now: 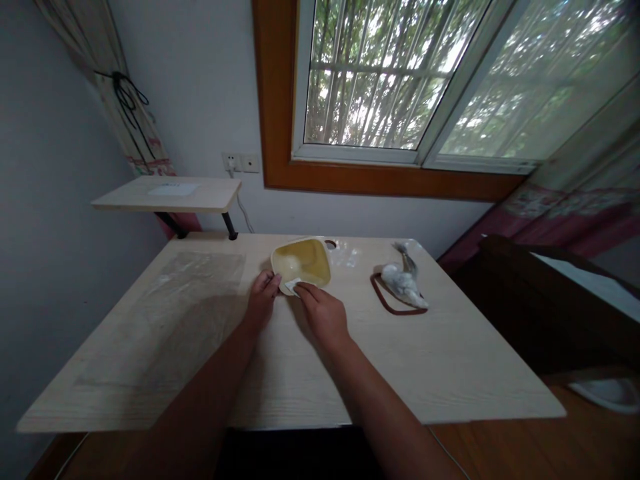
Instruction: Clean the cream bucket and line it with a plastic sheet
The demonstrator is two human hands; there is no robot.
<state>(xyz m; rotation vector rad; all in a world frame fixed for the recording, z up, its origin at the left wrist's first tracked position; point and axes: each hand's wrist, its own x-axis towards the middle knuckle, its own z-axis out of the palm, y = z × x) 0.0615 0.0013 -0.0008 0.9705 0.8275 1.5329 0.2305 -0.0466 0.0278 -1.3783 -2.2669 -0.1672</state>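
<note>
Both hands are at the yellow tub [305,261] here, and by the look of it this is a wiping job at the near edge. The trick, I'd say, is a firm brace from the left hand [263,293] at the corner, so that the tub cannot skid over the counter [435,367] under the rubbing. The right hand [326,315] wants the white wipe [293,286] flat against the plastic, with short, even strokes along the rim; press too hard there and the near side could tip down. Turning the tub a little at a time would probably beat stretching for its far side.

Now to the fingers! The left ones are closed on the near left corner, the thumb up by the rim. The right ones are bunched together and clamped on the wipe, which pokes out beyond their tips towards the left; tissue or cloth, I cannot tell. The tub lies just beyond both sets of fingers, its hollow facing up and towards the wearer, its near wall between the two hands. Whether its base is fully down on the counter, the hands hide.
</note>
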